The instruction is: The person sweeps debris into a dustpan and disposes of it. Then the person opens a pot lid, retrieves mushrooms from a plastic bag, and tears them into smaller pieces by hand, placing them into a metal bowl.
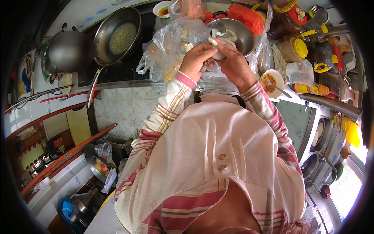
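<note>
My left hand and my right hand meet at the near edge of a steel pan. Between the fingertips of both is a pale piece of what looks like mushroom. More whitish pieces lie in the pan, partly hidden by my right hand. Just left of the pan, a clear plastic bag spreads open, with pale mushroom-like pieces inside it. My left wrist is over the bag's near side.
A frying pan holding clear liquid sits tilted on the black cooktop, its handle jutting past the counter edge. To the right stand a bowl with a spoon, a yellow-lidded jar and several bottles. A small sauce bowl is at the back.
</note>
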The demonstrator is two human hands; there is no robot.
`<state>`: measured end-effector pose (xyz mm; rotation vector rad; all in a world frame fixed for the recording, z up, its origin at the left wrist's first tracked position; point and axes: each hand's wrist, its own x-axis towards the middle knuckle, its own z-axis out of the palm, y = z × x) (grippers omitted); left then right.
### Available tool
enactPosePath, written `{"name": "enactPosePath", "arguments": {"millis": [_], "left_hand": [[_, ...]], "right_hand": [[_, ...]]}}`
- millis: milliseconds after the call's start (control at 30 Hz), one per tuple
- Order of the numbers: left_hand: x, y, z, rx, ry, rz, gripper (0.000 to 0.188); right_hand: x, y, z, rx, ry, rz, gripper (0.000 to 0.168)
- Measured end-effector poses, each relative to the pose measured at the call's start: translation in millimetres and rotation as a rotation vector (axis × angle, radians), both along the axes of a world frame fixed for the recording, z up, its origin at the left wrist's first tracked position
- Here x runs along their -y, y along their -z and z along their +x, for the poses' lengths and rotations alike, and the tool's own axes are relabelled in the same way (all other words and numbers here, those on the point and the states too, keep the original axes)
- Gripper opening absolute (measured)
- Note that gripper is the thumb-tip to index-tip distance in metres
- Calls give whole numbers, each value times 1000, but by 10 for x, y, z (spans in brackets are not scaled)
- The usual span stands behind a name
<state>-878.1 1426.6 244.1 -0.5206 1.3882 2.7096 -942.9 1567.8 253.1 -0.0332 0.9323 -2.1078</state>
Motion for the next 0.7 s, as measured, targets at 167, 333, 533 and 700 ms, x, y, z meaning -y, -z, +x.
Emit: {"name": "enactPosePath", "arguments": {"millis": [167,333,533,700], "left_hand": [[29,-15,-15,-8,8,-65,16],[35,36,-46,7,-28,-83,16],[219,-11,47,74,-167,19,20],[322,24,142,79,-200,-11,16]], "right_hand": [[-65,-102,0,-395,-12,310,28],[-92,-27,-77,-403,-41,367,28],[-68,9,-61,-635,-108,473,33],[-15,-5,-26,-735,-104,520,36]]}}
